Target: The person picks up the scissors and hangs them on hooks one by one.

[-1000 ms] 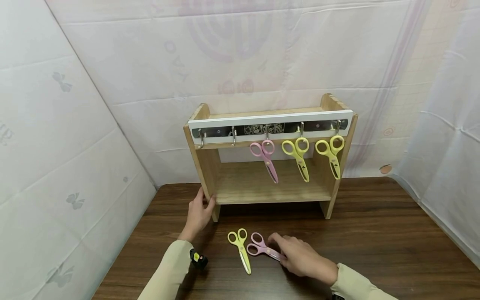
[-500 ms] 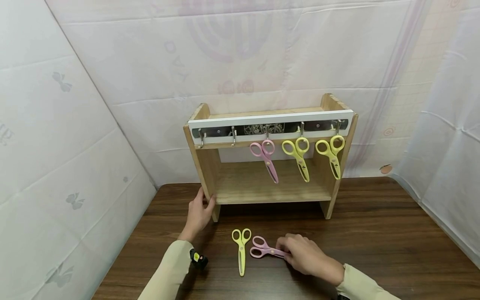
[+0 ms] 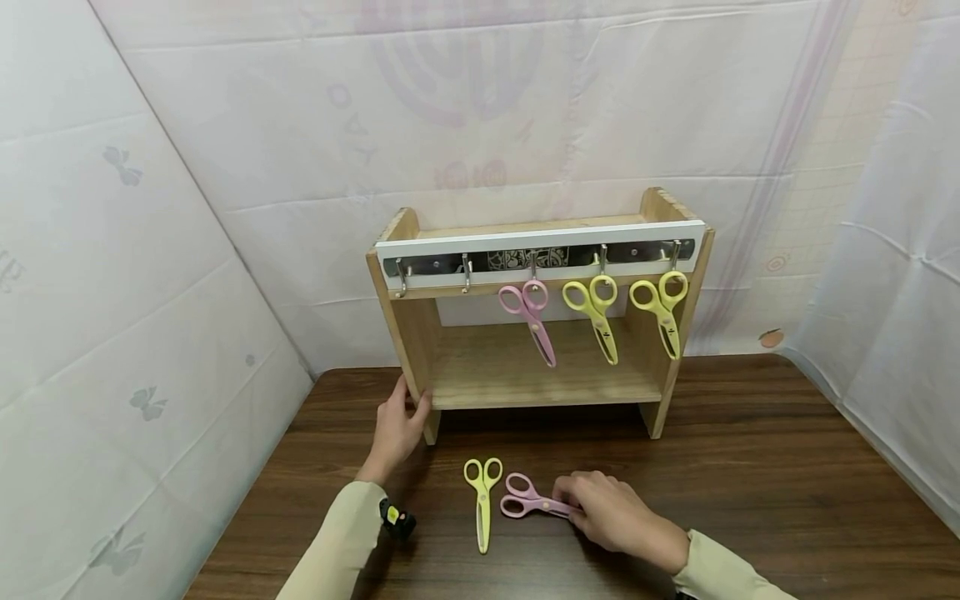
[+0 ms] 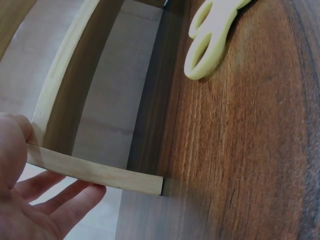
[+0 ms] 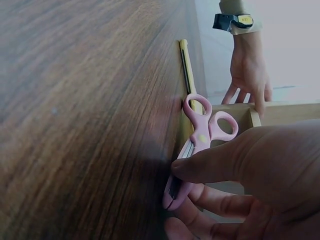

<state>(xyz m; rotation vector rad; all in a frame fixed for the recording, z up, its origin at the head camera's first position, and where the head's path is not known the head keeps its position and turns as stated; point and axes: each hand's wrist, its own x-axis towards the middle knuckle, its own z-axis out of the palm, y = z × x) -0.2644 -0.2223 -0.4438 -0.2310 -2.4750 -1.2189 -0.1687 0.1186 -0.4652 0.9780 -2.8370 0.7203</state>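
Note:
My right hand (image 3: pixel 618 512) pinches the blade end of pink scissors (image 3: pixel 528 497) low over the table. In the right wrist view the thumb lies on one side of the pink scissors (image 5: pixel 202 125) and fingers on the other; their handle loops point away from the hand. Yellow scissors (image 3: pixel 483 504) lie just left of them, blades toward me. My left hand (image 3: pixel 396 429) grips the left side panel of the wooden shelf (image 3: pixel 547 392); in the left wrist view thumb and fingers stand on either side of that panel (image 4: pixel 100 172).
A white rail (image 3: pixel 480 247) with several metal hooks runs along the shelf top. Pink scissors (image 3: pixel 534 321) hang on the middle hook, with yellow scissors (image 3: pixel 596 317) and more yellow scissors (image 3: pixel 663 312) to the right. Two left hooks are bare. Cloth (image 3: pixel 247 100) covers the walls behind.
The yellow scissors on the table have swung straighter. The held pink scissors and my right hand have shifted slightly right. My left hand has stayed on the shelf.

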